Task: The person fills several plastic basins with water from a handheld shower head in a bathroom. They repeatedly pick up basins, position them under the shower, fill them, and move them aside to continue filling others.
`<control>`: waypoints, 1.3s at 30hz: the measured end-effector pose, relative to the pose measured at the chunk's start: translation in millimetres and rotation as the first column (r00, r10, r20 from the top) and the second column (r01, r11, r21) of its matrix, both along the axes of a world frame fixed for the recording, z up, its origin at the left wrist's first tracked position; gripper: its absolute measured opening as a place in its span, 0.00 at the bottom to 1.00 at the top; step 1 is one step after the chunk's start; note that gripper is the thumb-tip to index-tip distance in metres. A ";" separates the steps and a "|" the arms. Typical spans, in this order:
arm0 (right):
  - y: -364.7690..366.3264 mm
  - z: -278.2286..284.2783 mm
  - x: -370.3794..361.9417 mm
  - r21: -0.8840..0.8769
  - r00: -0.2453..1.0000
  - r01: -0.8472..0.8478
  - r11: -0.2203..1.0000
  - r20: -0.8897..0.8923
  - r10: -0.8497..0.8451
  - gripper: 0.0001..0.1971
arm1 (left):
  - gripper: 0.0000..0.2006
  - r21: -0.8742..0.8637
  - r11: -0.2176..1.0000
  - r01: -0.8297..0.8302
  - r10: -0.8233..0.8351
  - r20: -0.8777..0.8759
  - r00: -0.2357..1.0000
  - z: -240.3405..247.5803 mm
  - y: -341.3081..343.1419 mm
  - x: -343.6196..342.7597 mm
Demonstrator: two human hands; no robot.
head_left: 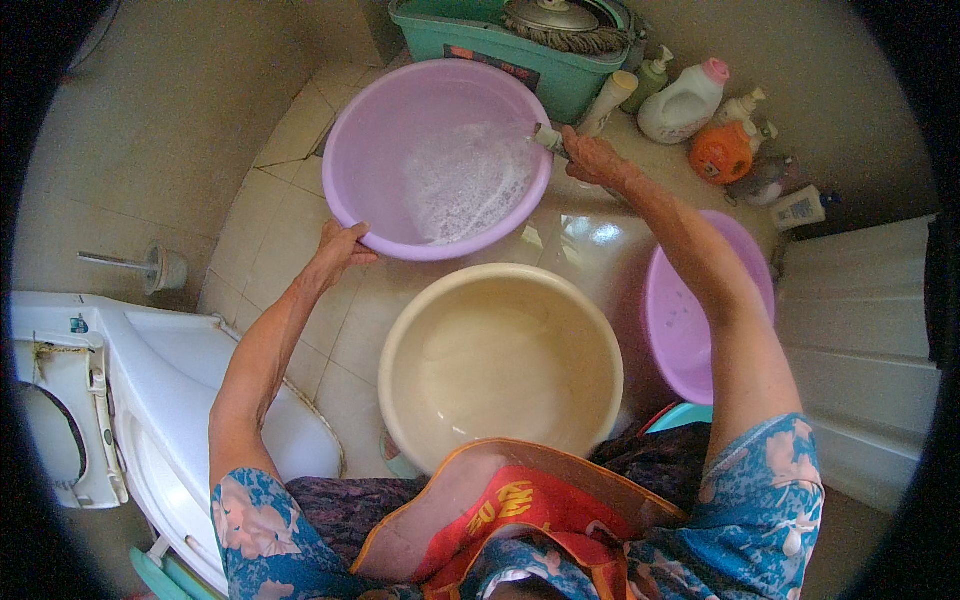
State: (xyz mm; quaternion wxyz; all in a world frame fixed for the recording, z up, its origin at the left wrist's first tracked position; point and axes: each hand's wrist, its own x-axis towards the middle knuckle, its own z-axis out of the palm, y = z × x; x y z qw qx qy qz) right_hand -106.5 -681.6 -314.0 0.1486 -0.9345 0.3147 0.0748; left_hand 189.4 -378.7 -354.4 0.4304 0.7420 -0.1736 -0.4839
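Nearest my body, the red-fronted apron (510, 515) overlaps the near rim of the cream basin (500, 360); if I lean forward, my weight could nudge that rim. To my right, a second purple basin (675, 300) lies partly beneath my forearm, so a dropped elbow could knock it.

Farther out, my left fingers (352, 237) are bent around the near-left edge of the lilac basin (370, 130), closed on its rim. This basin stands beyond the cream one, with white suds (465, 185) gathered toward its right side; I cannot tell whether it is tilted. Only this one grip clearly has the rim, so a sharp pull could slop the suds over the near edge, and soapy skin on smooth plastic might let go. The floor (593, 232) shines between the basins, perhaps wet, which would let the lilac one slide.

My right fingers (580, 150) are wrapped closed around a pale-ended, hose-like piece (547, 138) at the basin's right rim; whether its tip rests on the rim or just above is unclear. If it slips from my grasp, it could fall outside.

Farthest away, the capped bottle (608, 105) and the green bucket (580, 85) crowd that side; a careless swing of my right wrist might topple the bottle
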 end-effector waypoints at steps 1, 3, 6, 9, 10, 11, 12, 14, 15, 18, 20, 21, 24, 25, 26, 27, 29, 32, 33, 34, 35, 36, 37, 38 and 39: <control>-1.1 -1.9 -0.8 -0.042 0.998 -0.049 0.998 0.025 0.050 0.22 | 0.19 -0.004 1.000 -0.003 0.003 0.014 1.000 0.2 0.5 -0.5; -2.7 -4.7 -2.2 -0.129 0.986 -0.143 0.981 0.069 0.153 0.22 | 0.19 -0.010 1.000 -0.005 0.005 0.026 1.000 0.4 0.7 -0.9; -3.3 -5.2 -1.5 -0.117 0.984 -0.152 0.981 0.076 0.162 0.22 | 0.18 -0.008 1.000 -0.007 0.007 0.024 1.000 -0.5 0.2 -0.5; -1.5 -1.7 1.6 0.009 1.000 0.011 1.000 -0.003 -0.011 0.23 | 0.17 -0.003 1.000 -0.007 0.007 0.022 1.000 -3.3 0.1 1.5; -0.7 -0.2 2.4 0.002 1.000 0.009 1.000 -0.007 -0.009 0.23 | 0.17 -0.007 1.000 0.001 0.000 0.022 1.000 -4.4 0.3 2.2; 0.1 1.0 3.2 -0.004 1.000 0.007 1.000 -0.010 -0.007 0.24 | 0.17 -0.003 1.000 -0.001 0.001 0.022 1.000 -5.5 0.5 3.0; 0.7 2.2 4.2 -0.009 1.000 0.010 1.000 -0.025 -0.010 0.24 | 0.18 -0.022 1.000 0.006 -0.006 0.014 1.000 -6.5 0.8 3.7; 1.5 3.5 5.0 0.001 0.999 0.017 1.000 -0.028 -0.017 0.24 | 0.19 -0.039 0.999 0.001 -0.001 0.001 1.000 -8.2 1.2 4.6; 1.6 3.6 5.1 0.005 0.999 0.027 1.000 -0.040 -0.027 0.25 | 0.19 -0.034 0.999 0.000 0.000 0.001 1.000 -8.6 1.3 4.9; 2.1 2.9 3.3 0.014 0.999 0.028 0.999 -0.019 -0.028 0.25 | 0.19 -0.016 1.000 -0.001 0.001 -0.001 1.000 -8.8 1.1 5.5; 2.4 2.4 1.8 -0.065 0.996 -0.067 0.996 0.053 0.071 0.23 | 0.19 -0.015 1.000 0.001 -0.001 -0.012 1.000 -8.4 1.0 5.4; 2.8 2.5 1.1 -0.108 0.989 -0.113 0.988 0.086 0.122 0.23 | 0.19 -0.018 1.000 0.005 -0.005 -0.010 1.000 -8.1 1.1 5.2; 2.4 4.1 2.6 0.004 1.000 -0.002 1.000 -0.012 0.002 0.24 | 0.19 -0.024 1.000 -0.002 0.002 0.001 1.000 -7.6 1.4 4.0; 2.3 4.7 3.4 0.010 1.000 0.001 1.000 -0.014 -0.001 0.24 | 0.19 -0.024 1.000 -0.018 0.018 0.008 1.000 -7.6 1.2 3.4; 2.2 5.3 4.4 0.017 1.000 0.004 1.000 -0.017 -0.003 0.24 | 0.19 -0.016 0.999 -0.035 0.035 0.010 0.999 -7.3 1.2 3.0; 1.9 5.6 5.2 0.023 1.000 0.009 1.000 -0.008 -0.008 0.24 | 0.19 -0.014 1.000 -0.026 0.026 0.016 1.000 -7.1 0.7 2.5; 2.1 5.5 5.9 0.018 1.000 -0.001 1.000 -0.008 0.001 0.24 | 0.17 0.004 1.000 -0.015 0.015 0.019 1.000 -6.1 0.1 2.2; 1.8 3.9 5.4 0.016 1.000 0.015 1.000 -0.007 -0.015 0.25 | 0.17 0.002 1.000 -0.020 0.020 0.010 1.000 -4.8 0.3 1.3; 1.6 3.5 4.8 0.017 1.000 0.025 1.000 -0.009 -0.025 0.25 | 0.17 -0.001 1.000 -0.013 0.013 0.018 1.000 -4.3 0.5 1.3; 1.2 3.0 3.6 -0.026 0.999 -0.038 0.999 0.022 0.039 0.24 | 0.17 0.002 1.000 -0.008 0.008 0.022 1.000 -4.1 0.5 1.2; 0.8 2.8 2.4 -0.072 0.993 -0.100 0.992 0.049 0.103 0.23 | 0.17 0.005 1.000 -0.005 0.004 0.027 1.000 -3.9 0.7 1.2; 0.4 2.6 1.2 -0.119 0.983 -0.159 0.980 0.073 0.169 0.23 | 0.17 0.006 1.000 -0.006 0.006 0.022 1.000 -3.9 0.8 1.3; -0.2 2.6 0.1 -0.120 0.981 -0.171 0.978 0.073 0.180 0.22 | 0.17 0.007 1.000 -0.010 0.010 0.018 1.000 -4.1 0.7 1.3; -0.5 2.6 -0.8 -0.122 0.979 -0.181 0.976 0.074 0.191 0.22 | 0.17 0.006 1.000 -0.013 0.013 0.010 1.000 -4.3 0.8 1.5; -1.1 2.4 -1.7 -0.123 0.977 -0.192 0.974 0.074 0.202 0.22 | 0.18 0.004 1.000 -0.011 0.011 0.013 1.000 -4.6 0.6 1.6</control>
